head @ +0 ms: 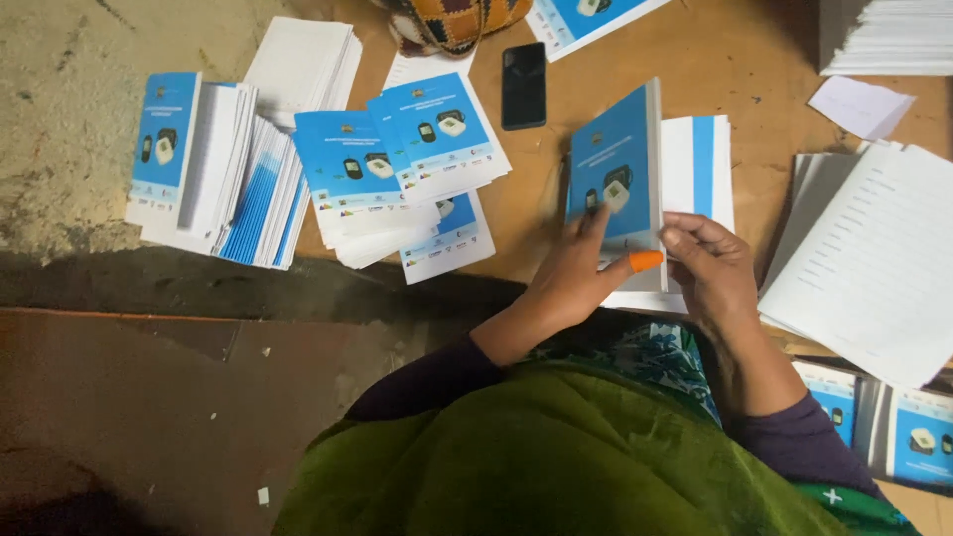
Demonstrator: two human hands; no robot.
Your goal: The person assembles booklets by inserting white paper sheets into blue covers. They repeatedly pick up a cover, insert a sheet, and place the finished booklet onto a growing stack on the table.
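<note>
both forearms come up from the bottom of the frame and meet at a blue booklet (612, 171) in the middle of the brown board (754, 69). left hand (573, 270) lies flat on the cover's lower part, fingers spread and pointing up and away, thumb out to the right with an orange cap (645, 260) on its tip. so it's open, pressing, not gripping. right hand (707, 260) is curled, fingertips pinching the booklet's lower right edge, so it's closed on the booklet. the booklet's long axis runs away from the person, top end slightly tilted right, cover facing up. it sits on a white stack (701, 169) with a blue stripe. black phone (523, 85) lies just up-left, more booklet piles (397, 164) further left, white sheets (874, 258) on the right.
</note>
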